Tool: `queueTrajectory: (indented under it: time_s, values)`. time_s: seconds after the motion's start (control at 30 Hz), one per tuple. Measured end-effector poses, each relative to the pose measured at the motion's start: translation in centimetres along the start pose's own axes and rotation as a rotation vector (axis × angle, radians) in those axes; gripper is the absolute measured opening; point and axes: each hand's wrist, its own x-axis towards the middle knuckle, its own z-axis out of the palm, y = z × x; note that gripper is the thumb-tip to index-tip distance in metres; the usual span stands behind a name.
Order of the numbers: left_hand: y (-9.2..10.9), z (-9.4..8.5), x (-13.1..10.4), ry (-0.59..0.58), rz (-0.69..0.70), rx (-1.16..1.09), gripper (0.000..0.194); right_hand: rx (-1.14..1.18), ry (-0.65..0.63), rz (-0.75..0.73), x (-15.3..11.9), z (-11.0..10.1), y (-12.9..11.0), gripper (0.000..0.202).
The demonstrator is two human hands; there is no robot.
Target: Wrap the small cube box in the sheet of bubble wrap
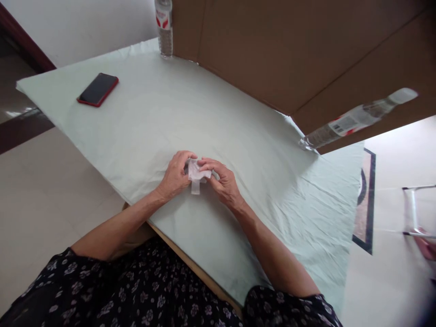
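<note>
Between my two hands, over the cloth-covered table, is a small piece of thin, whitish, translucent material [196, 172], creased, with a narrow strip hanging from its lower side. My left hand [177, 173] has its fingers curled at the piece's left edge. The thumb and fingers of my right hand [221, 180] pinch its right side. What the piece is, and whether anything lies inside it, I cannot make out.
A pale green cloth [153, 113] covers the table. A phone with a red case [98, 89] lies at the left. Brown cardboard panels [252, 50] stand at the back, with one water bottle [165, 32] at their left end and another [350, 121] at the right.
</note>
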Motion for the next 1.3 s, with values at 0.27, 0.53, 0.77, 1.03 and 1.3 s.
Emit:
queueTrajectory:
  time_s: [0.27, 0.53, 0.77, 1.03, 1.3]
  values:
    - [-0.8, -2.5, 0.0, -0.215, 0.13, -0.002, 0.033, -0.2, -0.076, -0.233, -2.0, -0.4, 1.9, 0.036]
    - [-2.6, -3.5, 0.0, -0.327, 0.356, 0.133, 0.066, -0.315, -0.074, -0.266, -1.2, -0.1, 2.7, 0.032]
    - [0.0, -3.1, 2.1, -0.281, -0.098, -0.13, 0.039, 0.245, -0.183, 0.221, 1.2, -1.7, 1.5, 0.036]
    - [2.1, -2.6, 3.3, -0.306, -0.524, -0.2, 0.03, 0.238, -0.072, 0.342, 1.2, -0.8, 1.7, 0.052]
    - [0.9, -1.7, 3.1, -0.121, -0.282, -0.167, 0.047, 0.293, -0.118, 0.355, 1.0, -1.0, 1.7, 0.07]
